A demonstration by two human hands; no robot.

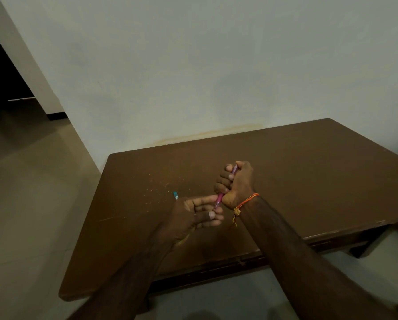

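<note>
Just above the surface (pixel 308 172), the right grip (pixel 236 181) fists a pink pen (pixel 219 199) point-down while the left grip (pixel 193 215) pinches its tip. The tip is probably being worked loose, so next comes a steady twist.

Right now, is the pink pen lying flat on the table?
No, the right hand grips the pink pen in a fist above the table, while the left hand pinches its tip.

One pink pen (pixel 219 198), one teal piece (pixel 175 195), one wristband (pixel 247 200) — one table (pixel 308 169).
</note>
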